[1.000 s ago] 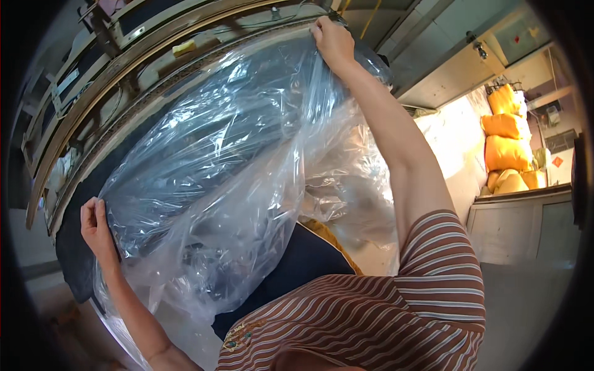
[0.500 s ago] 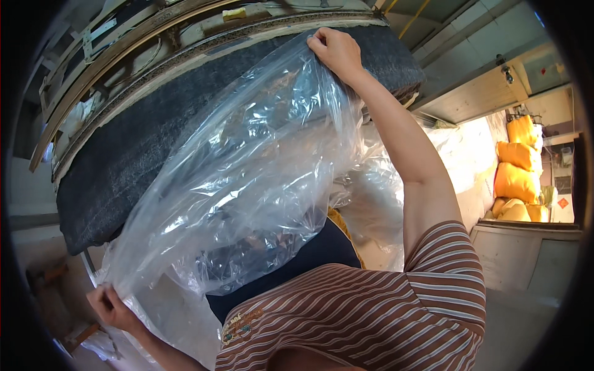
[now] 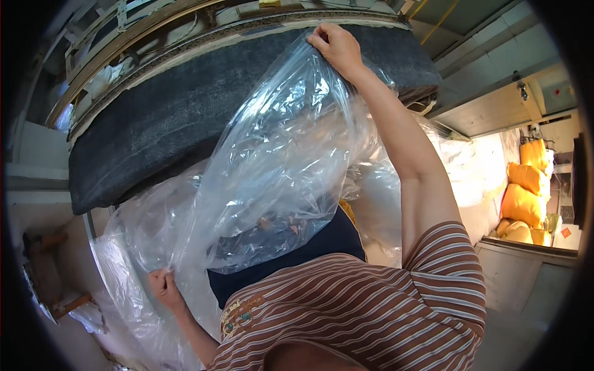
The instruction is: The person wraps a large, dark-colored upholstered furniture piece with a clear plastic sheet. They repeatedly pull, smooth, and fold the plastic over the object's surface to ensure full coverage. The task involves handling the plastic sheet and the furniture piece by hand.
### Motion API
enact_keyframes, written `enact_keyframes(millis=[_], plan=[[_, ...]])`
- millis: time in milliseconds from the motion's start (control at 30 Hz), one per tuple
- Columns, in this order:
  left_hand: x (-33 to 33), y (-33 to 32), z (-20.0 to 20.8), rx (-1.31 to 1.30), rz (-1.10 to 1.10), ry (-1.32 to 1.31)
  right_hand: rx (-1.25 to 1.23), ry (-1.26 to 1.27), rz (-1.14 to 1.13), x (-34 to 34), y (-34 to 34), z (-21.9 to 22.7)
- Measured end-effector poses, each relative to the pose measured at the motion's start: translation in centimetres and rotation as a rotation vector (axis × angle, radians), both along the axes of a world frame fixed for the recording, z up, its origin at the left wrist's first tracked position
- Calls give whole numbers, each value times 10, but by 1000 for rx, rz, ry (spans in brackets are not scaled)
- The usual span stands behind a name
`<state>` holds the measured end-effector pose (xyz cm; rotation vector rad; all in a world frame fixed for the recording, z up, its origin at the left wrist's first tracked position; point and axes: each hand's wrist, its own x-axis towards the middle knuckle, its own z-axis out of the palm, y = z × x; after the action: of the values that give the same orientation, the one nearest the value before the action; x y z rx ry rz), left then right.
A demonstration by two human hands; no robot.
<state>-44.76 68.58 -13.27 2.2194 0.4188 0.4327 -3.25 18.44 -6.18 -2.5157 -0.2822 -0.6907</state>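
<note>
A large sheet of clear plastic film (image 3: 272, 161) hangs in glossy folds between my two hands, in front of my body. My right hand (image 3: 337, 49) is raised at the far side, over a long dark padded surface (image 3: 154, 111), and its fingers pinch one upper corner of the film. Low on the left, my left hand (image 3: 166, 288) is closed on another gathered edge of the film. More of the film trails down beside the left hand and behind my right arm. Whether the sheet is a single layer or a bag I cannot tell.
Behind the dark padded surface runs a wooden rail (image 3: 133, 40) with a slatted frame. Stacked yellow bundles (image 3: 526, 198) stand at the right in bright light. A pale cabinet (image 3: 507, 266) is below them. Wooden legs (image 3: 71, 306) show at the lower left.
My left hand has moved right, toward my body, drawing the film's lower edge inward and narrowing it. The right hand still holds its corner at nearly the same place. The view has shifted slightly.
</note>
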Motion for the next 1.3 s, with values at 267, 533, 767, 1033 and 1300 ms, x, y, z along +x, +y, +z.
enact_keyframes(millis=[267,533,767,1033,1300], plan=[[2,26,-55,-277,343,219,112,191,216,11,19,1],[181,62,146,-566,483,-660,841,-87,130,3,59,92],[353,141,41,40,137,-378,711,-130,-111,48,4,-17],[433,150,49,-79,102,-389,391,-147,-261,85,-1,-15],[451,137,58,131,204,-236,268,-133,-527,90,2,-10]])
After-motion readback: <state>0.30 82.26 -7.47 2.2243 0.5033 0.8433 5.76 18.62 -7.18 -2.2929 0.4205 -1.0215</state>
